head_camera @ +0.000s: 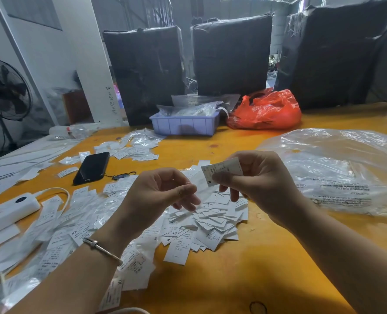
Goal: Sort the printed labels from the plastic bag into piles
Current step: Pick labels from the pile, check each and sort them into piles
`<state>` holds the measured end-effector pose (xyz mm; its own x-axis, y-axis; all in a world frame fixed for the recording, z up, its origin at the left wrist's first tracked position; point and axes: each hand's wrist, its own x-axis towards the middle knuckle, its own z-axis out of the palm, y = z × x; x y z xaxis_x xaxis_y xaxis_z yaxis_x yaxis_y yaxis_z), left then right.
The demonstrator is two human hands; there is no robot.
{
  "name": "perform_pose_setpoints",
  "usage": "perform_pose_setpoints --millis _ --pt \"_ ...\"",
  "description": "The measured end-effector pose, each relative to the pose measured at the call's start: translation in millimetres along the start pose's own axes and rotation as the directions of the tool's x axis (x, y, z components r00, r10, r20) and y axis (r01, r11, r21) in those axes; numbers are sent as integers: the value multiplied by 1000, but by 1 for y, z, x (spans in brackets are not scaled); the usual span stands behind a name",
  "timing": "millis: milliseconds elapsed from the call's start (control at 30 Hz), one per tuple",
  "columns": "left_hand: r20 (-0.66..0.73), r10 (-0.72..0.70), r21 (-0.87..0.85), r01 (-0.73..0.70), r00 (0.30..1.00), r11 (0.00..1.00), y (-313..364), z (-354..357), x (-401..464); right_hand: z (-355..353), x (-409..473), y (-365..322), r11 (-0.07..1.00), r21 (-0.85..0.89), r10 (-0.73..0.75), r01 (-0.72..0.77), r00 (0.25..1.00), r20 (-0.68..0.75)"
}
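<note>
Head: right hand (256, 177) pinches label (222, 169) above pile (210, 223).

Bare worktop (244, 275) lies open along the near edge toward the right corner, and in a strip up the middle toward the far edge. Loose labels (206, 225) heap at the centre and spread over the left side, with a black phone (91, 168) and a white power strip (6, 214) among them. A clear plastic bag (346, 168) fills the right edge; a lilac tray (185, 124) and red bag (267, 112) block the far edge
</note>
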<state>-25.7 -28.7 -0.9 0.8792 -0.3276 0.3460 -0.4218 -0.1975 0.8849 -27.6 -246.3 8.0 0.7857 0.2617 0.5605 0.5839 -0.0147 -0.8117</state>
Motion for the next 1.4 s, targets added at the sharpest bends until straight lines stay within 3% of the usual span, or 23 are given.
perform_pose_setpoints --millis 267,567,767,967,1267,1400 --pt "2 25 61 -25 1000 998 -2 1 0 -1 1 2 974 -49 224 -220 970 95" --pt "24 7 112 -10 1000 994 -4 4 1 -6 2 5 861 -124 508 -493 838 198" --pt "108 -59 104 48 992 993 -5 9 1 0 -1 4 876 -180 479 -448 852 212" --pt "43 -85 35 83 995 996 -6 4 2 -6 5 7 883 83 458 -462 887 62" --pt "100 -122 1 123 987 992 -4 9 0 8 -2 12 968 -43 248 -246 968 38" --pt "135 -137 -78 148 981 986 -4 11 0 15 -3 14 969 -80 237 -233 971 37"
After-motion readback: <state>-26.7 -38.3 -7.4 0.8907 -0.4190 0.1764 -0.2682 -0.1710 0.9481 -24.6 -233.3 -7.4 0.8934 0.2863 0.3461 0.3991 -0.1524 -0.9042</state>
